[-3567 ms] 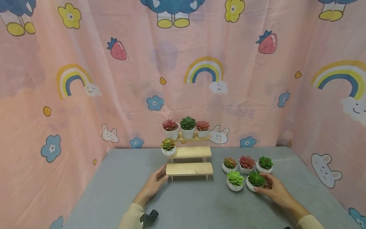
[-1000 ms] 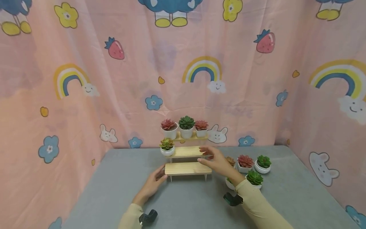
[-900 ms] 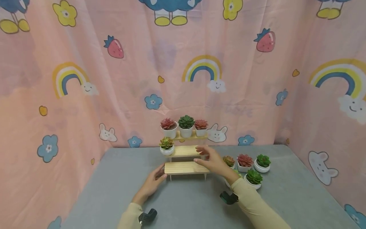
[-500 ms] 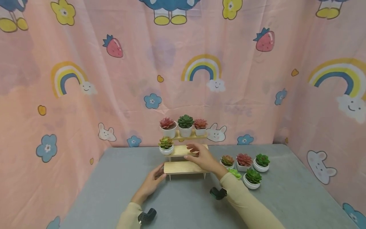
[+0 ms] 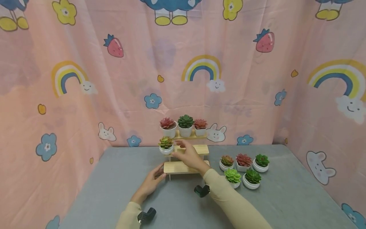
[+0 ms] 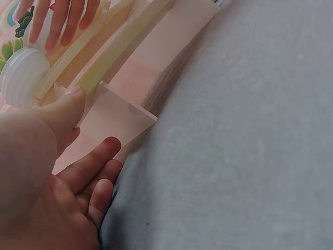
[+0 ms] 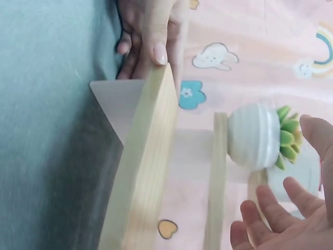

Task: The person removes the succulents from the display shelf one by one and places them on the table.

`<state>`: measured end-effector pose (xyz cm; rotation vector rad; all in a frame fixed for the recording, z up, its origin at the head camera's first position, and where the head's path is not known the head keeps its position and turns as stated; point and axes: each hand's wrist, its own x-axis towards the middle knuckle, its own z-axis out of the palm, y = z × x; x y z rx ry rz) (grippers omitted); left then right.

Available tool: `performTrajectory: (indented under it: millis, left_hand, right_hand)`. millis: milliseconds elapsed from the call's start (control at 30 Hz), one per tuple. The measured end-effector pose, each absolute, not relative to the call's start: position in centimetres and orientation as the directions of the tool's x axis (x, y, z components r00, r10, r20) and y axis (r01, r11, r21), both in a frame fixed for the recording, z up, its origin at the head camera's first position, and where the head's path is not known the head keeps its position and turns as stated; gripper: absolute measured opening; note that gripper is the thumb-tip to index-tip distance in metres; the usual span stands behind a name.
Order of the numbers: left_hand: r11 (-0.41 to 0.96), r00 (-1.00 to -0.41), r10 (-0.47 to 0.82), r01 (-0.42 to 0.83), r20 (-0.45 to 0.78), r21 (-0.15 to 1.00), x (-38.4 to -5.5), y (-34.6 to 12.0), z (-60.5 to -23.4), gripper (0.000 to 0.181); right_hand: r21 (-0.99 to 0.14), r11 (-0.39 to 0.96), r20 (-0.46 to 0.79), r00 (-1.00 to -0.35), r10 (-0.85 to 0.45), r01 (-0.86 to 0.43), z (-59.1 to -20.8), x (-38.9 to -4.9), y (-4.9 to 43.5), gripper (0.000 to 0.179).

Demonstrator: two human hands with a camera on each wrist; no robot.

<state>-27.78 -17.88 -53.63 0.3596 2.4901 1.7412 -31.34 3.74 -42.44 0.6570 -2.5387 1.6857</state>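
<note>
A three-tier stand with light wood shelves and frosted side panels stands on the grey table. My left hand holds the left end of its lowest tier, thumb against the shelf's end and fingers beside the panel. On the left of the middle shelf sits a yellow-green succulent in a ribbed white pot. My right hand hovers just to the right of that pot, thumb and fingers spread with a gap to it. The top shelf bears a red succulent, a dark green one and another red one.
Right of the stand, several potted succulents are grouped on the table: an orange-green one, a red one, a bright green one and two darker green ones. A pink patterned cloth hangs behind.
My right hand has left the dark green succulent at the right and moved left across the stand to the yellow-green pot. My left hand has stayed at the stand's end.
</note>
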Motion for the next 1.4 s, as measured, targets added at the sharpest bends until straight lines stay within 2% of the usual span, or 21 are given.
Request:
performTrajectory:
  millis: [200, 400, 767, 1400]
  left_hand:
    - [0.322, -0.968, 0.243, 0.143, 0.065, 0.936, -27.9, -17.9, -53.6, 0.063]
    - [0.324, -0.968, 0.244, 0.144, 0.064, 0.935, -27.8, -18.0, -53.5, 0.064]
    - [0.328, -0.969, 0.232, 0.16, 0.085, 0.931, -27.7, -17.9, -53.6, 0.063]
    - [0.333, -0.971, 0.232, 0.144, 0.067, 0.932, -27.9, -18.0, -53.7, 0.065]
  right_hand:
    - [-0.896, 0.339, 0.184, -0.935, -0.302, -0.286, -43.0, -32.1, 2.2, 0.064]
    - [-0.871, 0.417, 0.164, -0.954, -0.252, -0.26, -43.1, -32.6, 1.0, 0.071]
    - [-0.836, 0.481, 0.17, -0.958, -0.23, -0.263, -43.1, -32.9, 0.4, 0.069]
    - [-0.846, 0.46, 0.146, -0.948, -0.283, -0.268, -42.7, -33.2, 0.6, 0.064]
